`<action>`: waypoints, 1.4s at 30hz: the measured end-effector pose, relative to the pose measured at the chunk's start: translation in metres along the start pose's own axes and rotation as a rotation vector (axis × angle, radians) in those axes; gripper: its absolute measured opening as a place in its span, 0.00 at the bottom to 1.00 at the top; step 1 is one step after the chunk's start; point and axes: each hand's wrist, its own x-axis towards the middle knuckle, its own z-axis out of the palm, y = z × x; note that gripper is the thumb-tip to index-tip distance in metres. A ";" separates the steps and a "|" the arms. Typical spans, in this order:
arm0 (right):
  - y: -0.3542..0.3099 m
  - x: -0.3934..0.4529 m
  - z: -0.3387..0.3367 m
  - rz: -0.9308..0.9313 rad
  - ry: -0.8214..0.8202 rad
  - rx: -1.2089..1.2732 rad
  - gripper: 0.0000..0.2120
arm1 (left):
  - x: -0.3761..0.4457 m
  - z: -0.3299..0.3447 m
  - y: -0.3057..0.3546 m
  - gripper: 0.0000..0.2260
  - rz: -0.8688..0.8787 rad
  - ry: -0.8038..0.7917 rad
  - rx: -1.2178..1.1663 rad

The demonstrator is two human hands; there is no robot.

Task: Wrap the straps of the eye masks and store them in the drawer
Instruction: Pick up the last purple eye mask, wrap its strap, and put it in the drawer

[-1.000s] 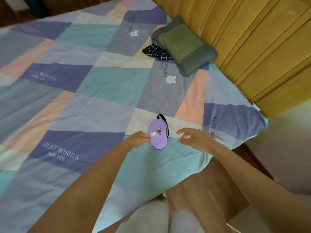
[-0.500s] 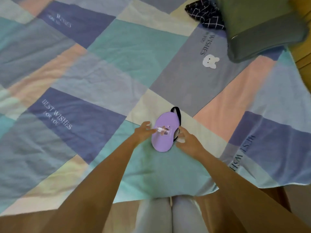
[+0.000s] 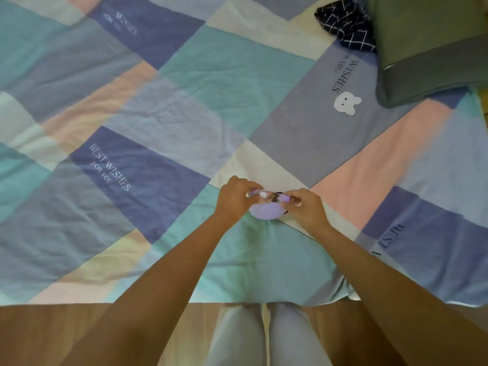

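Note:
A lilac eye mask (image 3: 265, 210) with a black strap lies near the bed's front edge, partly folded between my hands. My left hand (image 3: 235, 198) pinches its left end. My right hand (image 3: 306, 206) pinches its right end, fingers closed on the fabric. A small pale picture shows on the mask's upper fold. Only a short piece of the black strap shows beside my right hand; the rest is hidden. No drawer is in view.
The patchwork bedspread (image 3: 163, 122) covers the bed. A green-grey pillow (image 3: 433, 46) lies at the far right, with a dark checked cloth (image 3: 346, 25) beside it. The wooden bed frame (image 3: 52, 328) runs along the bottom, and my legs (image 3: 266, 336) stand against it.
Both hands have closed on the mask, which lay flat before and is now lifted and folded between them. The camera has tipped down and closer to the bed.

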 end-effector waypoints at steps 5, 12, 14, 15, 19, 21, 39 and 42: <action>-0.057 -0.019 -0.035 -0.095 -0.011 0.058 0.05 | -0.021 -0.055 0.033 0.08 0.025 0.118 -0.262; -0.134 -0.054 -0.067 -0.071 0.034 0.282 0.06 | -0.059 -0.116 0.081 0.16 -0.130 -0.236 -0.840; -0.155 -0.068 -0.072 -0.042 0.104 0.446 0.07 | -0.071 -0.128 0.092 0.16 -0.132 -0.200 -0.909; -0.164 -0.076 -0.073 -0.018 0.141 0.542 0.09 | -0.075 -0.135 0.097 0.16 -0.136 -0.160 -0.955; -0.191 -0.117 -0.073 -0.031 0.151 0.628 0.12 | -0.093 -0.169 0.122 0.15 -0.141 0.091 -1.198; -0.207 -0.136 -0.067 -0.096 0.060 0.537 0.07 | -0.101 -0.187 0.133 0.12 -0.136 0.156 -1.286; -0.325 -0.175 -0.111 -0.285 -0.196 1.419 0.13 | -0.143 -0.276 0.156 0.18 -0.069 0.502 -1.609; -0.339 -0.168 -0.124 -0.390 -0.256 1.502 0.20 | -0.149 -0.273 0.161 0.17 -0.038 0.462 -1.621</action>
